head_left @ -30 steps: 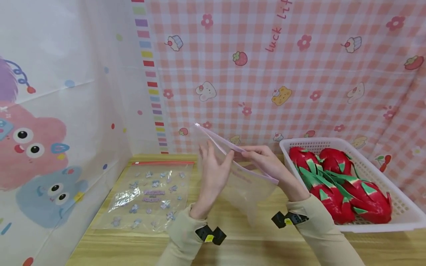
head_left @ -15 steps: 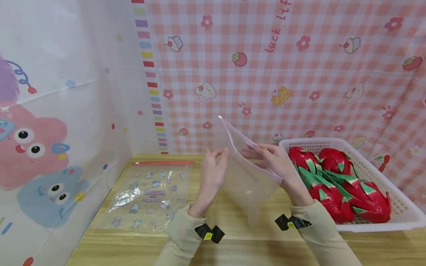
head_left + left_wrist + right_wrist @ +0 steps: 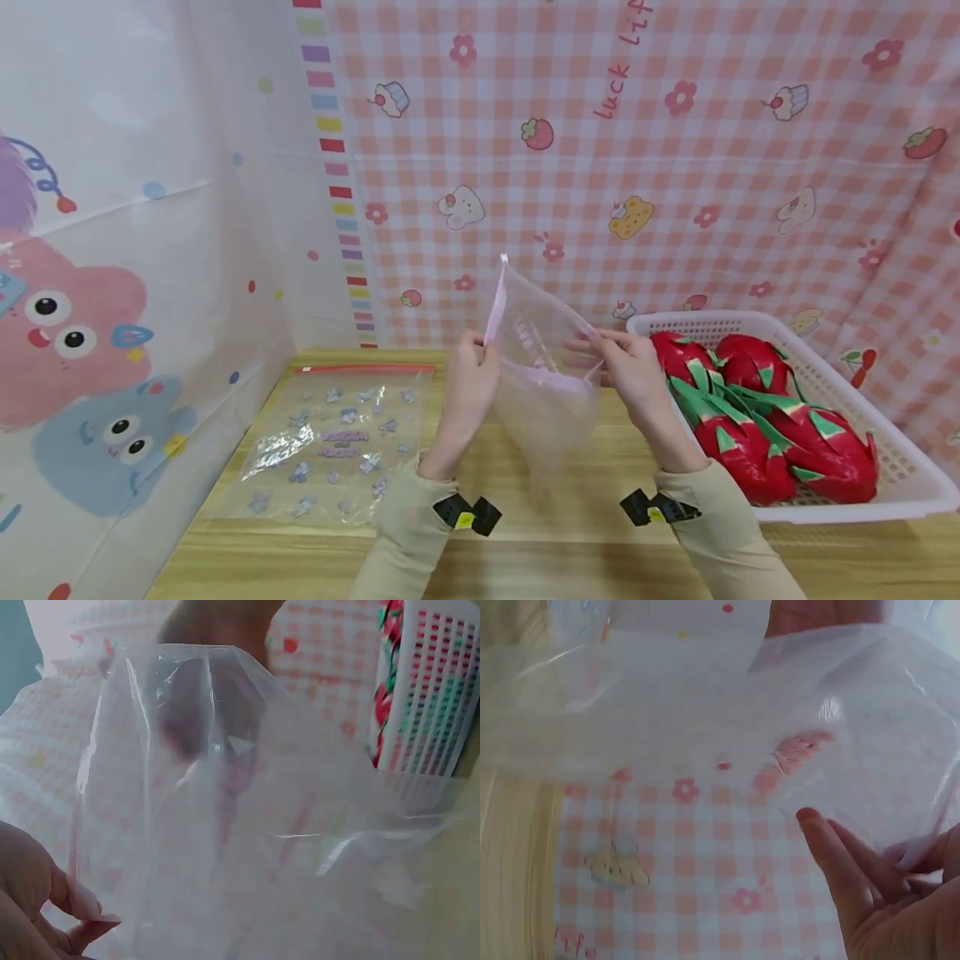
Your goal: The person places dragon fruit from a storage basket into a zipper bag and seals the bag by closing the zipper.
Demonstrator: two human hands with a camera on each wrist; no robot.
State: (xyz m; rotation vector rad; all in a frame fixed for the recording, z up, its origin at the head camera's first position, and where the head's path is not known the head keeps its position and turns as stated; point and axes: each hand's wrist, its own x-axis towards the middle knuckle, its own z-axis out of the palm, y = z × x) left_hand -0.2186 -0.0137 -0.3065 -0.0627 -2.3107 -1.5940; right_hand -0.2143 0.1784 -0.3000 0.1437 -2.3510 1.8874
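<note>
- Pink-checked cloth (image 3: 570,167) hangs behind the wood-grain bench (image 3: 555,571).
- Left hand (image 3: 470,387) and right hand (image 3: 637,379), apart, pinch opposite sides of the lilac zip bag (image 3: 551,408), left of the white basket (image 3: 847,514).
- Its mouth has just spread wider, so the inside looks reachable.

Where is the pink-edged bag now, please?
In the head view, the pink-edged bag is held mid-frame between the left hand and right hand, with the red-topped bag to the left and white basket to the right.
</note>
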